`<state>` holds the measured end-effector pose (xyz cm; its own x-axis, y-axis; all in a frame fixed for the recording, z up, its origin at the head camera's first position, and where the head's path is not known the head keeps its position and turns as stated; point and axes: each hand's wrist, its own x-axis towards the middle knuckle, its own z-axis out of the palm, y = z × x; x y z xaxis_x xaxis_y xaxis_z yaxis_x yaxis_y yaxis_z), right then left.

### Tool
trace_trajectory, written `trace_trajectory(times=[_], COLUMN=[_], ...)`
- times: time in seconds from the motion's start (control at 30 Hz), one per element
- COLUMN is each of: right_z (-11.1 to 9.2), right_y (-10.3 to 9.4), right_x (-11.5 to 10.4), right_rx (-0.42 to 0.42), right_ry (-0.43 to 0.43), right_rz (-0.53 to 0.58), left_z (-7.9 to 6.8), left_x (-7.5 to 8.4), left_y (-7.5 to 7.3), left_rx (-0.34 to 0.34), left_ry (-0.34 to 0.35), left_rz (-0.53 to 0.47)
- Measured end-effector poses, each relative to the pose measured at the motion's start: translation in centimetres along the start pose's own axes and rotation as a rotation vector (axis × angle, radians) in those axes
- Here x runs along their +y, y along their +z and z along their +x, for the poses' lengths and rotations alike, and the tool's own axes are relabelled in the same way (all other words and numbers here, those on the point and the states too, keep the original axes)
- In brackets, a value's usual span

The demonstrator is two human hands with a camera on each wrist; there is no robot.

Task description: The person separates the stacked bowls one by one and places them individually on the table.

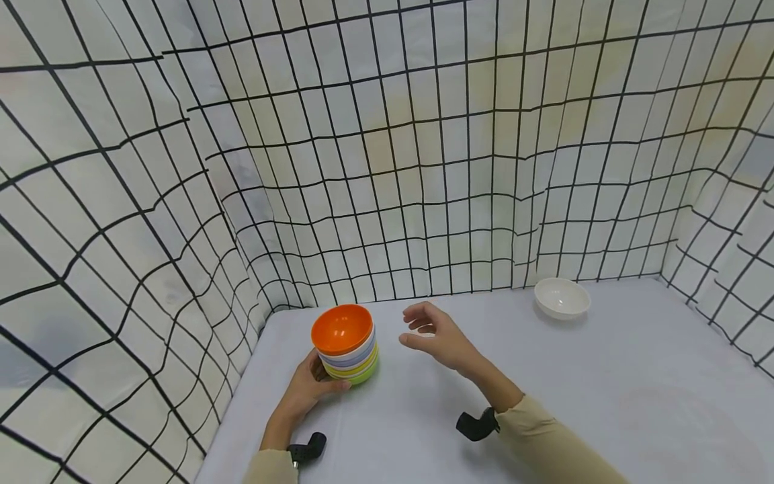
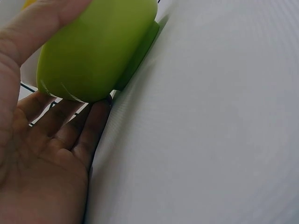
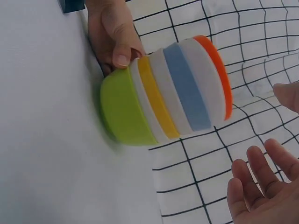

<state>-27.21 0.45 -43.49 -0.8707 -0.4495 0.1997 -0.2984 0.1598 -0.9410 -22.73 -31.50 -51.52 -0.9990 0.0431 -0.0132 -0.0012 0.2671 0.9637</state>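
Note:
A stack of nested bowls (image 1: 353, 359) stands at the left of the table, an orange bowl (image 1: 342, 328) on top and a lime green bowl (image 2: 98, 53) at the bottom. White, blue and yellow bands show between them in the right wrist view. My left hand (image 1: 302, 388) holds the stack low down, thumb on the near side and fingers round the far side of the green bowl. To the right of the stack, my right hand (image 1: 440, 338) is raised with fingers spread and nothing in it; its palm (image 3: 275, 196) faces the bowls.
A single white bowl (image 1: 562, 299) sits at the back right of the white-covered table (image 1: 605, 390). Black grid netting (image 1: 435, 168) over pale sheeting closes off the back and both sides, near the stack on the left.

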Motion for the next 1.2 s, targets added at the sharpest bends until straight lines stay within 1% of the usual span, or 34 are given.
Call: trace_trajectory(times=[0.23,0.47,0.6,0.83,1.0,1.2], right_z=[2.1,3.4,3.9,4.9,5.3,5.7], right_y=[3.5,5.6,6.3,7.2,7.5,8.0], right_x=[0.3,-0.6,-0.8,-1.0,-1.4,-1.0], right_rx=[-0.082,-0.123,-0.141,-0.138,-0.149,-0.159], right_ry=[0.012,0.044,0.054,0.072,0.068,0.081], right_rz=[0.01,-0.021,-0.048,-0.086,-0.083,-0.076], left_z=[0.0,0.1,0.0,0.2,0.2,0.1], left_x=[0.1,0.0,0.0,0.0,0.0,0.0], left_y=[0.1,0.0,0.0,0.1,0.1,0.1], left_rx=[0.008,0.007,0.004,0.001,-0.004,0.001], left_ry=[-0.019,-0.003,-0.014,-0.013,-0.006,-0.005], left_rz=[0.013,0.022,0.02,0.021,0.02,0.032])
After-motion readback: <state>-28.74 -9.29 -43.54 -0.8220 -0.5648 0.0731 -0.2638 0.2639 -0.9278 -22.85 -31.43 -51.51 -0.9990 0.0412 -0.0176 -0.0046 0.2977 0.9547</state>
